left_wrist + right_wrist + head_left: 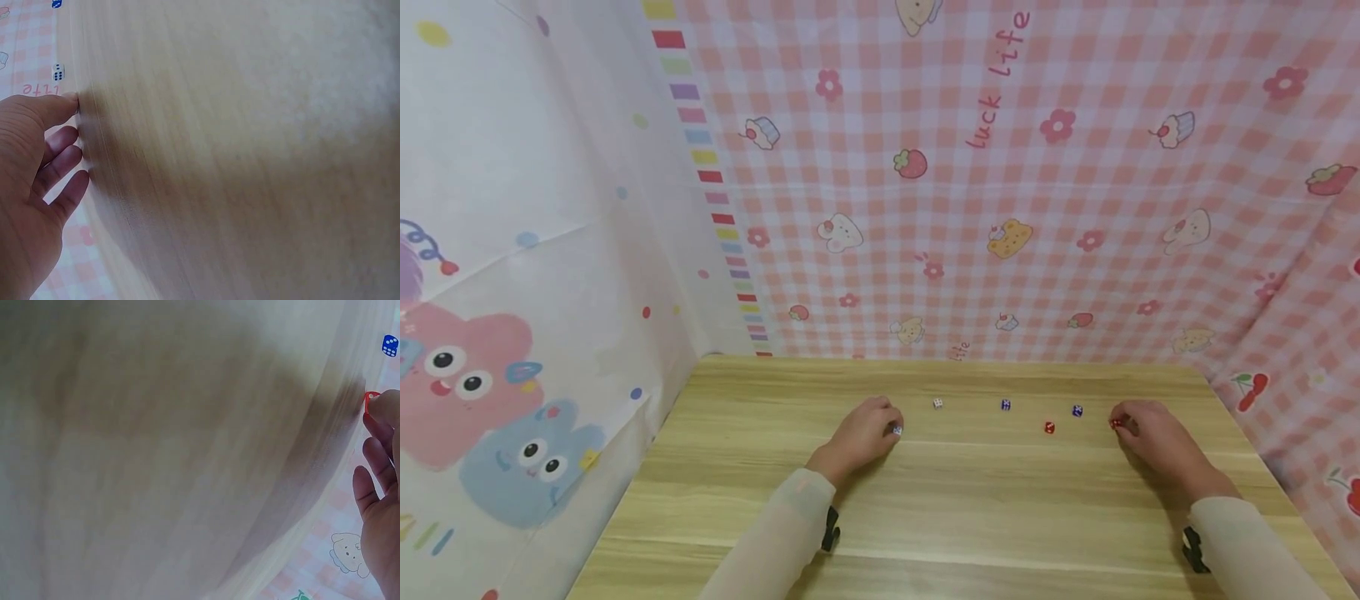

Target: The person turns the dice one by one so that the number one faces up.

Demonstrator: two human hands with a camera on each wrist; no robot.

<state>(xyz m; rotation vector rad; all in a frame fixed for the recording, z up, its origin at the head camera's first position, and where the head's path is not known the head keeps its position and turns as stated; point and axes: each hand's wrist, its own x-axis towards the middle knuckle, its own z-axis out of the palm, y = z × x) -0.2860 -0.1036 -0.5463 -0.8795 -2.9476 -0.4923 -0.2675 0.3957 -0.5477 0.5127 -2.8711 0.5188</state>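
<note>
My left hand is low over the wooden table, left of centre. It pinches a white die with blue pips at its fingertips; in the left wrist view the thumb hides that die. Over on the right, my right hand pinches a red die between thumb and forefinger, with its other fingers loosely bent. Between the hands lie another white die, a blue die, a second blue die and another red die.
A pink checked cloth hangs along the table's far edge. To the left is a white cloth with cartoon figures. The checked cloth continues down the right side.
</note>
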